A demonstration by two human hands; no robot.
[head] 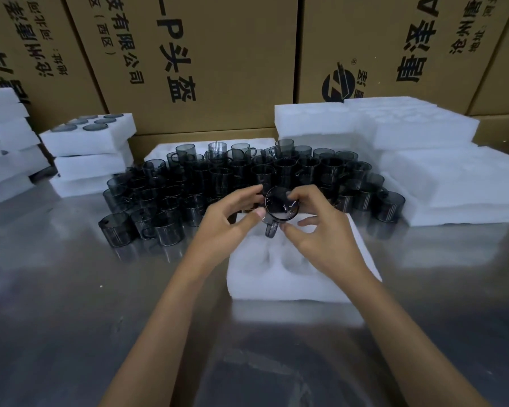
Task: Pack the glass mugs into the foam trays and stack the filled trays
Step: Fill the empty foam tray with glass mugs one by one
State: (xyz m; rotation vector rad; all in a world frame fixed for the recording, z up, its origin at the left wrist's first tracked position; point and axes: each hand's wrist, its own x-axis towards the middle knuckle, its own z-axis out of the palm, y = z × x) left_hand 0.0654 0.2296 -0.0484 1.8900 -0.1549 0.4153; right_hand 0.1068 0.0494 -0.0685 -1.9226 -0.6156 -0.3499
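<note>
Smoked-glass mug (pixel 280 207) is hanging over the far edge of the empty foam tray (pixel 288 286) near the bench's middle, mouth tipping toward the camera, handle pointing down. Left hand (pixel 229 214) and right hand (pixel 315 227) are both pinching its rim, equally near; the tray's pockets are lying directly beneath.

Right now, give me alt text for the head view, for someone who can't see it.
Both hands, left hand and right hand, hold one dark glass mug above an empty foam tray on a metal table. Loose mugs crowd behind, with foam stacks and cardboard boxes beyond.
</note>
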